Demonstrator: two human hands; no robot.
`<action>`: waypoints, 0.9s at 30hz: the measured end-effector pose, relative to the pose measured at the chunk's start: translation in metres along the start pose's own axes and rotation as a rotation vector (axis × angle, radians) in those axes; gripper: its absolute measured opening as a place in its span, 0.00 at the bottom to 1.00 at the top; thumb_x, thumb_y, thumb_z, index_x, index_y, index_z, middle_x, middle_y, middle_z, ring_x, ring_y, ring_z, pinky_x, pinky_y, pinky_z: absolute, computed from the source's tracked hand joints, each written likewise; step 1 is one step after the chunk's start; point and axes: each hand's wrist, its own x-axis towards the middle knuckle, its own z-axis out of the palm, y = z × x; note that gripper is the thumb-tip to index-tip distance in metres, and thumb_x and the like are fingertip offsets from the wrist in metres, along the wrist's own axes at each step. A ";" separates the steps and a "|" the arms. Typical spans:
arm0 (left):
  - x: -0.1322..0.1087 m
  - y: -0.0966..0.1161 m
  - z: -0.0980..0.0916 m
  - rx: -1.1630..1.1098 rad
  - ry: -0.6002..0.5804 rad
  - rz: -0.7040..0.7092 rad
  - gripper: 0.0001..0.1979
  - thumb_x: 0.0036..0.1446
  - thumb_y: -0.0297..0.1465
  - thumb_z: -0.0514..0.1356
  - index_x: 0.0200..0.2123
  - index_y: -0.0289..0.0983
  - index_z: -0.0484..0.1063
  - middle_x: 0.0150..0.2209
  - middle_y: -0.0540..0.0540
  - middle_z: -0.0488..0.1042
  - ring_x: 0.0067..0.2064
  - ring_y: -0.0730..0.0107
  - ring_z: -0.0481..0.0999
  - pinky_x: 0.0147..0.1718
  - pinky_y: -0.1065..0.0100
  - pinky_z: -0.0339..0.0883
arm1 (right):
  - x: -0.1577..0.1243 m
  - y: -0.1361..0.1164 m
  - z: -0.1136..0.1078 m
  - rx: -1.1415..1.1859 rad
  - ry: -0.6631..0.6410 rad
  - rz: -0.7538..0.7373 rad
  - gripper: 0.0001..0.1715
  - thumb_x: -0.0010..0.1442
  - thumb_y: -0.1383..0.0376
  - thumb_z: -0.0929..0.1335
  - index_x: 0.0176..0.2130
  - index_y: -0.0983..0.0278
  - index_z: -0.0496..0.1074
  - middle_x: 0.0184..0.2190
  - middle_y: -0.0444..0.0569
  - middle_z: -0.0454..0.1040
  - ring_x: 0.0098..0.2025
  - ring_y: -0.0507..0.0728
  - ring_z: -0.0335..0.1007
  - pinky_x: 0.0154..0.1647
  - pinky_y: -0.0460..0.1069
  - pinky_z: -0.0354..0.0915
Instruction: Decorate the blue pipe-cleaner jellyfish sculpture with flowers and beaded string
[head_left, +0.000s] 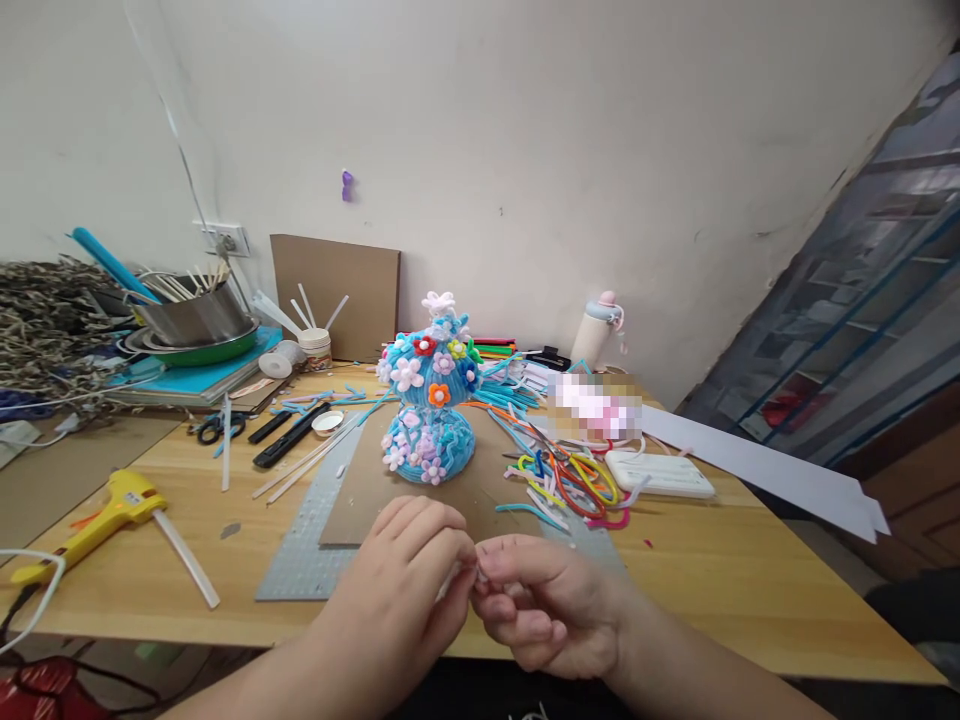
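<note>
My left hand (420,570) and my right hand (544,605) meet fingertip to fingertip above the table's front edge. Both are closed in a pinch on a small pale piece (481,574), mostly hidden by the fingers, so its kind is unclear. Just beyond them, a blue fuzzy mushroom-shaped pipe-cleaner lamp or ornament (439,390) stands upright on a brown cardboard sheet (356,510). Flowers in pink, red, orange, yellow and lilac cover its cap and base, and a pale flower (438,303) tops it. A grey cutting mat (289,570) lies beneath the cardboard.
Left lie a yellow glue gun (112,515), black-handled scissors (221,428) and a black cutter (292,440). Right are orange-handled scissors (577,480) among coloured pipe-cleaner pieces (536,510), a white power bank (660,473) and a bottle (596,330).
</note>
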 end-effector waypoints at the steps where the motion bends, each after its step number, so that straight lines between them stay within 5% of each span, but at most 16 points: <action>1: -0.001 0.000 0.003 -0.018 -0.009 -0.022 0.06 0.58 0.22 0.53 0.32 0.37 0.65 0.33 0.48 0.71 0.35 0.69 0.69 0.36 0.66 0.61 | 0.002 0.001 -0.002 0.016 -0.006 0.008 0.11 0.53 0.65 0.71 0.31 0.68 0.64 0.20 0.38 0.64 0.14 0.39 0.49 0.12 0.36 0.41; 8: -0.005 -0.007 0.011 0.153 -0.135 0.089 0.08 0.59 0.22 0.51 0.31 0.37 0.66 0.30 0.48 0.70 0.33 0.66 0.67 0.36 0.64 0.61 | 0.010 0.004 -0.021 -0.093 -0.018 -0.100 0.14 0.53 0.65 0.72 0.29 0.68 0.64 0.21 0.40 0.66 0.14 0.40 0.49 0.11 0.36 0.41; 17: -0.007 -0.009 0.017 0.013 -0.148 -0.012 0.08 0.59 0.22 0.50 0.30 0.37 0.63 0.29 0.48 0.67 0.31 0.68 0.65 0.32 0.66 0.61 | 0.012 -0.002 -0.026 -0.073 -0.072 -0.021 0.15 0.51 0.66 0.74 0.33 0.70 0.67 0.22 0.39 0.65 0.14 0.39 0.50 0.11 0.36 0.38; 24: -0.016 -0.012 0.027 -0.021 -0.259 -0.123 0.07 0.55 0.21 0.52 0.29 0.36 0.65 0.27 0.48 0.70 0.30 0.67 0.67 0.31 0.66 0.61 | 0.025 0.015 -0.039 -0.404 0.219 -0.260 0.21 0.47 0.57 0.76 0.30 0.68 0.65 0.17 0.38 0.66 0.12 0.41 0.52 0.10 0.38 0.43; 27: -0.015 -0.017 0.026 -0.232 -0.362 -0.330 0.06 0.55 0.25 0.53 0.28 0.36 0.68 0.27 0.49 0.71 0.30 0.69 0.68 0.30 0.68 0.60 | 0.025 0.016 -0.036 -0.642 0.319 -0.380 0.21 0.48 0.54 0.74 0.30 0.67 0.65 0.15 0.36 0.64 0.13 0.43 0.53 0.12 0.40 0.49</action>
